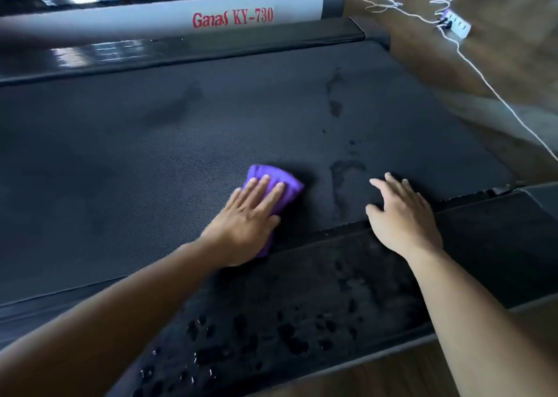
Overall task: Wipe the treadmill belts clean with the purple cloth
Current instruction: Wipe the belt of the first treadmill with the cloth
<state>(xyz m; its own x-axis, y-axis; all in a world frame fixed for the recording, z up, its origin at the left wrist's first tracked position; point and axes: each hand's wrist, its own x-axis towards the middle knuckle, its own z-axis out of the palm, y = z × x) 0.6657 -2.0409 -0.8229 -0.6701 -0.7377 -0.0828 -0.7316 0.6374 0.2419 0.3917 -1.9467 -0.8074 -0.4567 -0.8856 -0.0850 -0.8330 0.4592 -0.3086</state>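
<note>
Head view, power strip (pixel 456 24), droplets (pixel 290 337) beside belt (pixel 145 155)

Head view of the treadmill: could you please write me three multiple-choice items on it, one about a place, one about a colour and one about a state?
1. Where is the purple cloth?
A) on the wooden floor
B) on the treadmill belt, under the left hand
C) on a shelf

2. What colour is the lettering on the white bar?
A) red
B) blue
C) green

3. How is the right hand?
A) clenched in a fist
B) gripping a bottle
C) open, fingers spread

Answers: 1 B, straight fingers press the cloth onto the belt; 2 A, the brand letters are red on white; 3 C, its fingers are spread and hold nothing.
</note>
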